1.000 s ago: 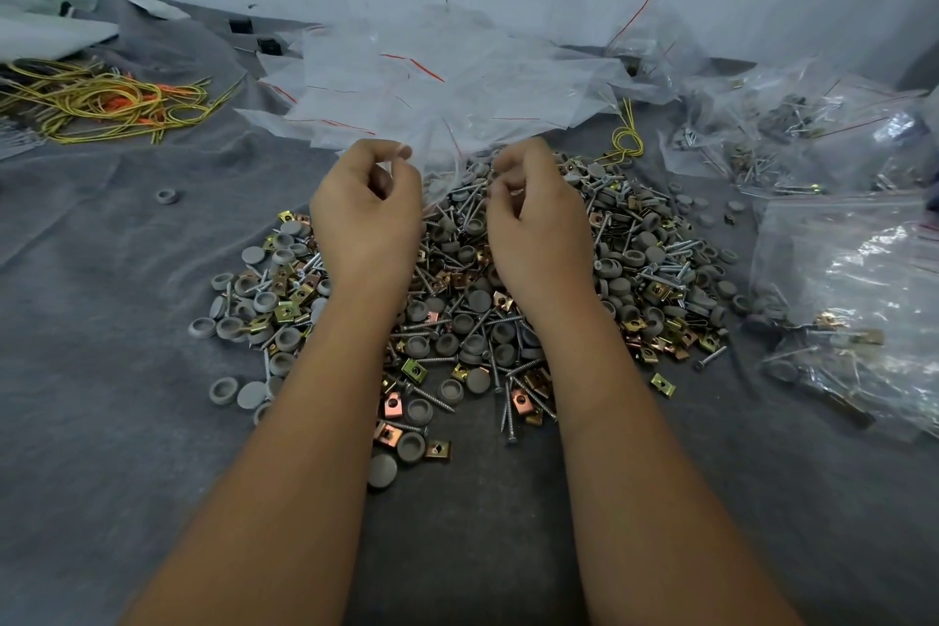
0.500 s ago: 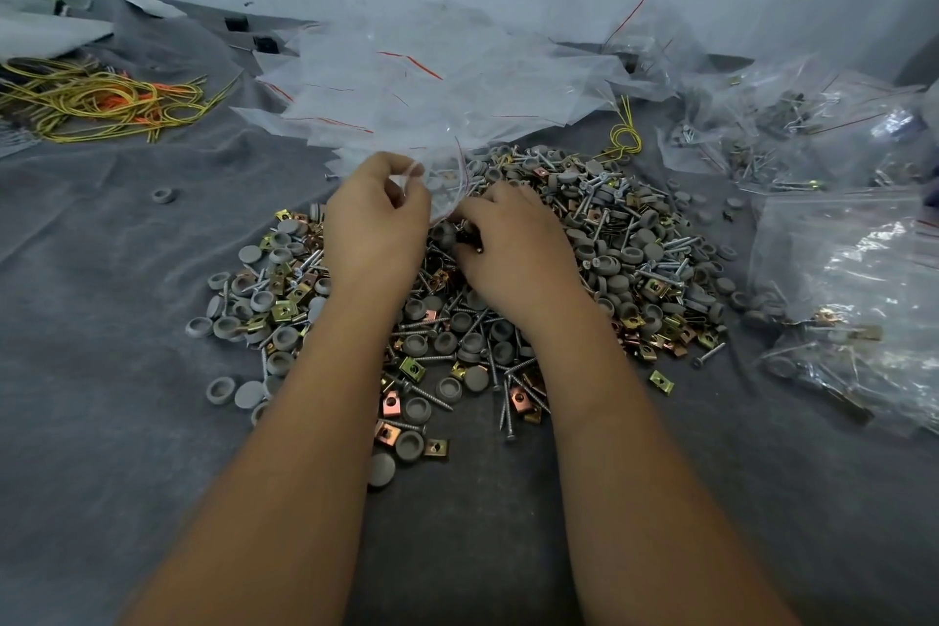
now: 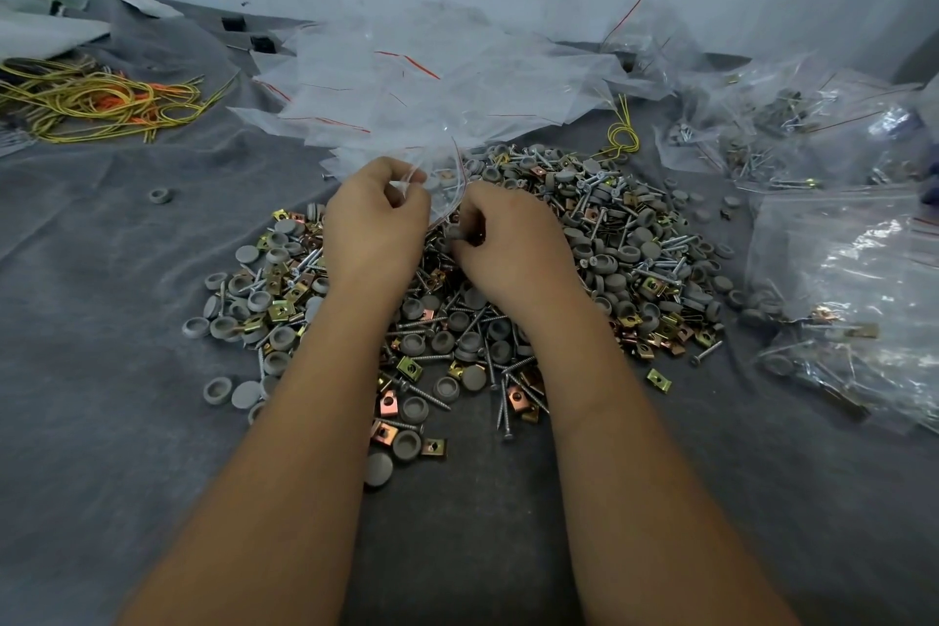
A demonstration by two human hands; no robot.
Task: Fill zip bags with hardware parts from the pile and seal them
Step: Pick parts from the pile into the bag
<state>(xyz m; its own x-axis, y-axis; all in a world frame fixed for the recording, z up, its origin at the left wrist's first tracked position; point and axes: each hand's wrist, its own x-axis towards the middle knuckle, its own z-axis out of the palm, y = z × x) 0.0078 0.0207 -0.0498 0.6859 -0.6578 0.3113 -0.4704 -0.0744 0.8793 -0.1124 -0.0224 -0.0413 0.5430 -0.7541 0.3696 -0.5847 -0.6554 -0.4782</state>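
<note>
A clear zip bag [image 3: 441, 178] is pinched by the left hand [image 3: 376, 224], while at its 3 o'clock a grey cap [image 3: 454, 234], seemingly, is pinched by the right hand [image 3: 513, 249] over the hardware pile [image 3: 625, 249].

A tangle of yellow and orange cords [image 3: 96, 99], perhaps wire ties, lies on the grey cloth [image 3: 101, 371].

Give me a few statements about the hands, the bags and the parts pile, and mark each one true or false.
1. The left hand pinches a clear zip bag. True.
2. The right hand rests on the yellow wires. False: it is over the parts pile, fingers curled on a small grey part.
3. Filled bags lie to the right of the pile. True.
4. The pile holds only screws. False: also grey caps and brass-coloured clips.
5. Empty bags lie beyond the pile. True.
</note>
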